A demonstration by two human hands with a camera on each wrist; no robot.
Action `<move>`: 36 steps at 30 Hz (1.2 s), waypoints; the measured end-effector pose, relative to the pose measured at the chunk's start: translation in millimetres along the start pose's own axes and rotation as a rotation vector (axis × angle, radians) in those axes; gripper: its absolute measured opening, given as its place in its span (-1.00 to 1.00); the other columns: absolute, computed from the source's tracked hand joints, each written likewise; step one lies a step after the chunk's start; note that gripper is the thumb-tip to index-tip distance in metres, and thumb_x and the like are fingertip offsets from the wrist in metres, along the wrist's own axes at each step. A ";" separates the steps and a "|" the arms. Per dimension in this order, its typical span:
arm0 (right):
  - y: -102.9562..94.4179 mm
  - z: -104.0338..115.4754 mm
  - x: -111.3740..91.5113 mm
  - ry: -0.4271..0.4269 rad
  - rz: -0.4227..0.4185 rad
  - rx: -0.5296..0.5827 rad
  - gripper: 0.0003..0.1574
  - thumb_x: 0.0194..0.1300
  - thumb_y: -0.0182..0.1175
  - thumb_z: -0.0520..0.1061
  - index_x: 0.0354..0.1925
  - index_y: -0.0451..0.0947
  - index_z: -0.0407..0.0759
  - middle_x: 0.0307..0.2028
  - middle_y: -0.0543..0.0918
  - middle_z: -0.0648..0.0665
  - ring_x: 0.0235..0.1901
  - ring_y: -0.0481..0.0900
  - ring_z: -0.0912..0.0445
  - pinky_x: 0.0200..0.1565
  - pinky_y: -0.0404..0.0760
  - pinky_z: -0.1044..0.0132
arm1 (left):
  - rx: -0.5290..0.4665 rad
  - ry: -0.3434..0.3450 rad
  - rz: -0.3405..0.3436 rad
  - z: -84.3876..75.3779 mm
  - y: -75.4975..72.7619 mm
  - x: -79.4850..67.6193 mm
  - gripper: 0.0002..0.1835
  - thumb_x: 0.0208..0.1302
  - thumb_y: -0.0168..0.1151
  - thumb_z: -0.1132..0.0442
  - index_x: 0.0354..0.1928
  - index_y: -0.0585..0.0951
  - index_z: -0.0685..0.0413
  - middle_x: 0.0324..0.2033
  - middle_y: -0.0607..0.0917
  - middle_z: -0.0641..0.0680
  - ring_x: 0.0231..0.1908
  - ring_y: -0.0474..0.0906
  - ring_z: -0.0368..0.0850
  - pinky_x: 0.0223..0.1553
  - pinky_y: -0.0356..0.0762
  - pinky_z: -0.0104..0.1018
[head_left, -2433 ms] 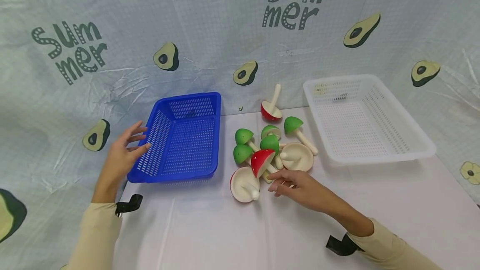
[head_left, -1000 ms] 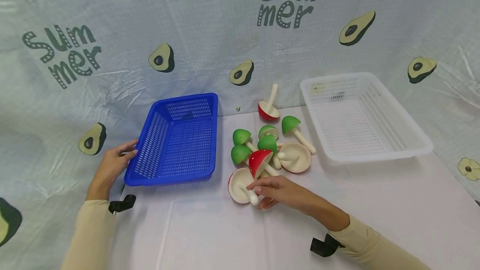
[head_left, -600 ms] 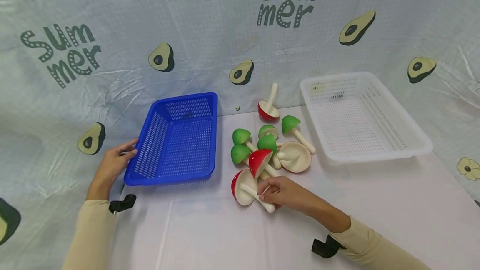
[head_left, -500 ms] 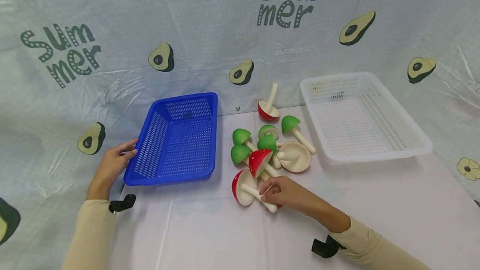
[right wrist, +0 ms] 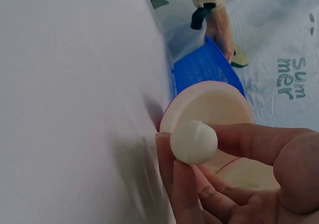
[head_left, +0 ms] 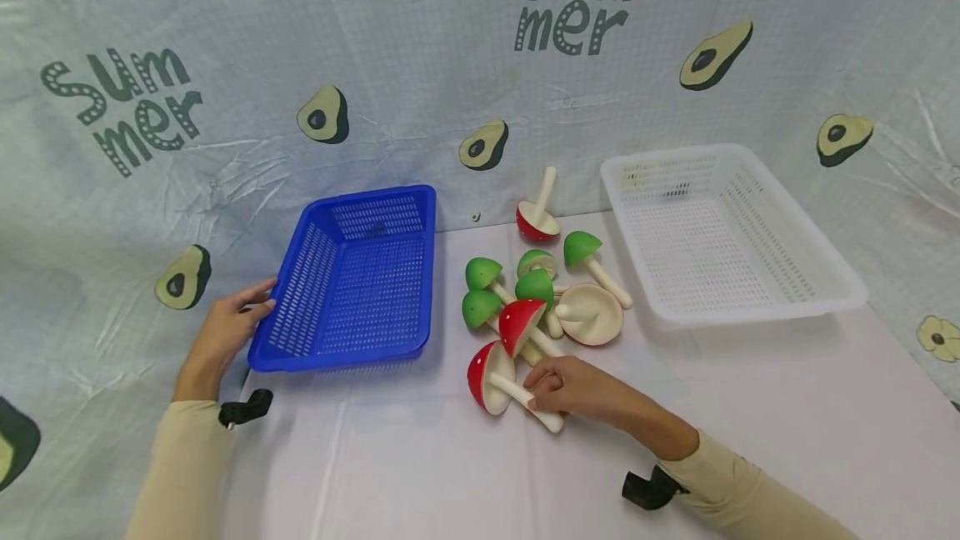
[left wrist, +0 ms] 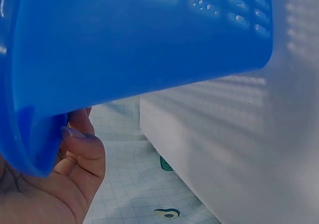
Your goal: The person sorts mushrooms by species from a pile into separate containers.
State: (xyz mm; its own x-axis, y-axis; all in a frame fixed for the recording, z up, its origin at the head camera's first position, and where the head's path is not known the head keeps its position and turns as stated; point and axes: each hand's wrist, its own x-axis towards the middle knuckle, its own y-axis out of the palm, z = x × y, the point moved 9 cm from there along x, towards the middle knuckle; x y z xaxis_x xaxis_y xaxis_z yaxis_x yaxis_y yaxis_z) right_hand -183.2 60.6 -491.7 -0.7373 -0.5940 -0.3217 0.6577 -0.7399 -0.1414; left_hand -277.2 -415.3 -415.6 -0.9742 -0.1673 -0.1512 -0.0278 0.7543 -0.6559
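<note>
My right hand [head_left: 573, 388] pinches the stem of a toy mushroom [head_left: 481, 377] with a white-spotted red cap, at the near side of a pile. In the right wrist view the rounded stem end [right wrist: 192, 143] sits between thumb and fingers, the pale cap underside beyond it. Far to the left, my left hand [head_left: 219, 332] grips the left rim of a blue plastic basket [head_left: 432, 273]. The left wrist view shows the thumb [left wrist: 84, 144] bent at the rim's edge and the basket wall [left wrist: 149, 50] sloping above the white table.
Another red mushroom [head_left: 521, 325] lies just behind, among several green-capped ones such as this mushroom [head_left: 480, 307]. An upturned mushroom [head_left: 600, 323] lies right of them, and a red one [head_left: 536, 223] stands cap-down at the back cloth. A white basket [head_left: 750, 317] stands at right.
My left hand has come down onto the blue basket's rim. My right hand has moved to the near red mushroom, taken its stem and tipped it, shifting it slightly right and nearer.
</note>
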 end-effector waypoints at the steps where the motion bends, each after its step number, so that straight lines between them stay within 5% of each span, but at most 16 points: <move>1: 1.5 -0.6 0.0 0.009 0.022 0.004 -0.64 0.31 0.31 -0.22 0.02 0.57 -0.38 -0.28 0.77 -0.21 -0.36 0.57 0.16 -0.33 0.51 0.41 | -0.002 -0.001 0.000 0.0 0.1 0.0 -0.42 0.60 -0.05 0.14 0.56 0.20 0.09 0.42 0.27 0.47 0.34 0.26 0.41 0.29 0.31 0.34; 6: 8.1 -3.3 0.5 0.046 0.105 0.036 -0.64 0.32 0.29 -0.25 0.07 0.61 -0.36 -0.19 0.77 -0.27 -0.34 0.59 0.14 -0.32 0.57 0.35 | -0.005 -0.009 0.002 0.7 0.1 0.0 -0.42 0.60 -0.05 0.13 0.56 0.20 0.08 0.43 0.28 0.46 0.33 0.28 0.38 0.28 0.34 0.30; 19: 12.6 2.7 4.3 0.053 0.128 0.068 -0.62 0.28 0.32 -0.21 0.06 0.65 -0.26 -0.20 0.71 -0.11 -0.27 0.67 0.07 -0.23 0.72 0.20 | 0.012 -0.009 0.009 -0.1 -0.7 -1.1 -0.42 0.61 -0.05 0.12 0.56 0.20 0.10 0.40 0.31 0.44 0.27 0.34 0.30 0.07 0.47 -0.04; 27: 15.2 21.1 4.0 0.025 0.147 0.069 -0.61 0.31 0.29 -0.22 0.09 0.64 -0.27 -0.18 0.70 -0.12 -0.25 0.67 0.05 -0.20 0.72 0.17 | 0.014 0.012 0.007 1.7 -3.5 -2.4 -0.42 0.60 -0.01 0.12 0.55 0.24 0.09 0.33 0.38 0.37 0.02 0.44 -0.08 -0.23 0.49 -0.49; 36: 14.2 36.4 3.6 -0.008 0.162 0.053 -0.60 0.30 0.30 -0.19 0.10 0.63 -0.25 -0.14 0.70 -0.13 -0.22 0.68 0.03 -0.17 0.72 0.14 | -0.009 0.008 0.054 1.6 -0.9 -2.8 -0.41 0.61 -0.05 0.14 0.57 0.18 0.08 0.38 0.33 0.40 0.15 0.43 0.09 -0.15 0.51 -0.44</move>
State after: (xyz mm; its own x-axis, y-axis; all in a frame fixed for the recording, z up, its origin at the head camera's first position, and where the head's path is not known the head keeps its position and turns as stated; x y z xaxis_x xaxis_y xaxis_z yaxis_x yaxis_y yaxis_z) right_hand -182.1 36.4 -460.8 -0.6240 -0.7090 -0.3285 0.7589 -0.6501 -0.0384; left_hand -274.1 -416.5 -415.7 -0.9761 -0.1208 -0.1804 0.0232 0.7681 -0.6399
